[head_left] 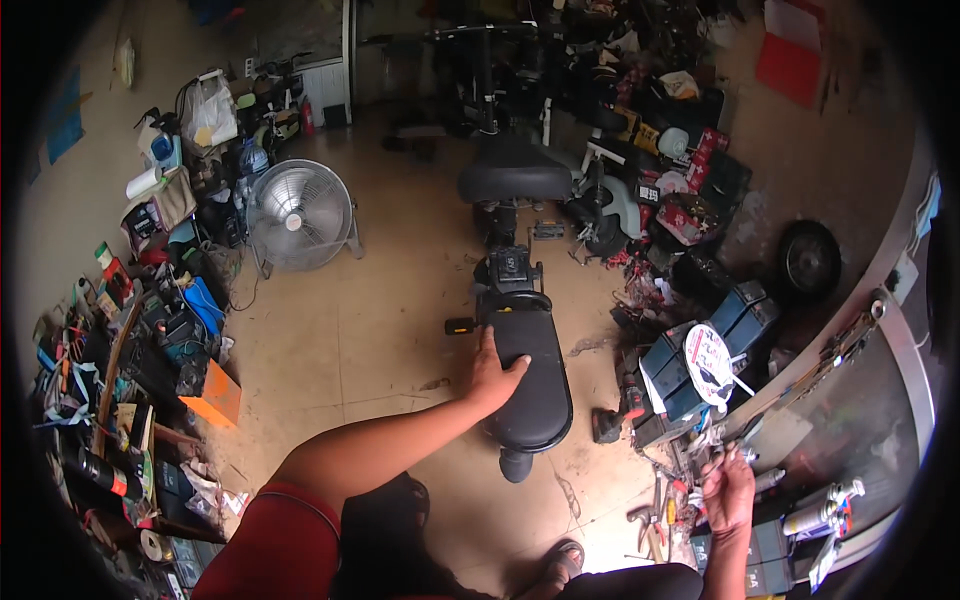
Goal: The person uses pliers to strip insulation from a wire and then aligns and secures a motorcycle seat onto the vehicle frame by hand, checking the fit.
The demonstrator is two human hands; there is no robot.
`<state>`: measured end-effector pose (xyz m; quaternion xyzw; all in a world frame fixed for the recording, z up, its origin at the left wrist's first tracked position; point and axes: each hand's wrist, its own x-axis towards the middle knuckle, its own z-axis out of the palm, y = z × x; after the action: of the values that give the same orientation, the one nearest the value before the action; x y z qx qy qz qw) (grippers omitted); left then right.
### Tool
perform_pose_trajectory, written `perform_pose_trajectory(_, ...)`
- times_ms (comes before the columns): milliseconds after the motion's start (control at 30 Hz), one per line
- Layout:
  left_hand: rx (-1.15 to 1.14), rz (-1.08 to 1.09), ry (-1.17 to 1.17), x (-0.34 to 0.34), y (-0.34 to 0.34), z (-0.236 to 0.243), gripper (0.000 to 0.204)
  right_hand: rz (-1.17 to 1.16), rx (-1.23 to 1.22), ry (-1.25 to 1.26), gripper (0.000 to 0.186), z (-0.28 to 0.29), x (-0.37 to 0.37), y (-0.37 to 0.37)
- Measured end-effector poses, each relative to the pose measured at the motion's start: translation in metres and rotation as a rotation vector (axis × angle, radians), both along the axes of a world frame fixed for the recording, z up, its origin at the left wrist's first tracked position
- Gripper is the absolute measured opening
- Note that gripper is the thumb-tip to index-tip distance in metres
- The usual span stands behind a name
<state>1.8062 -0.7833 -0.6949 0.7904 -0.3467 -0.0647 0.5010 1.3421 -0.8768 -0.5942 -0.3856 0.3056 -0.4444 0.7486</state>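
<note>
A small electric bike stands in the middle, its black saddle (515,168) farther from me than its long padded rear seat (535,385). My left hand (492,375) lies on the left edge of that rear seat, fingers stretched forward and thumb spread. A black pedal (460,326) sticks out just left of my fingertips. Off to the right, my right hand (730,490) is raised beside a heap of tools, its fingers curled together. Whatever they may hold is too small to make out. Pliers and other hand tools (657,515) lie on the floor left of this hand.
A round metal floor fan (300,215) stands at the left. Crowded shelves and an orange box (212,393) line that side. At the right are blue-grey batteries (668,360), a cordless drill (628,405), a wheel (808,258) and spray cans (815,515). More bike parts crowd the back.
</note>
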Motion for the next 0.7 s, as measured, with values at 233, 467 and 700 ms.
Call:
perform_pose_trajectory(233, 0.117, -0.026, 0.314, 0.009, 0.025, 0.003, 0.113, 0.168, -0.179, -0.131, 0.027, 0.088, 0.086, 0.04)
perform_pose_trajectory(467, 0.006, -0.149, 0.408, 0.04, 0.034, -0.007, 0.085, 0.189, -0.03, -0.052, 0.015, 0.045, 0.127, 0.065)
perform_pose_trajectory(700, -0.003, -0.314, 0.621, 0.039, 0.034, -0.007, 0.058, 0.076, 0.003, -0.23, 0.025, 0.023, 0.103, 0.033)
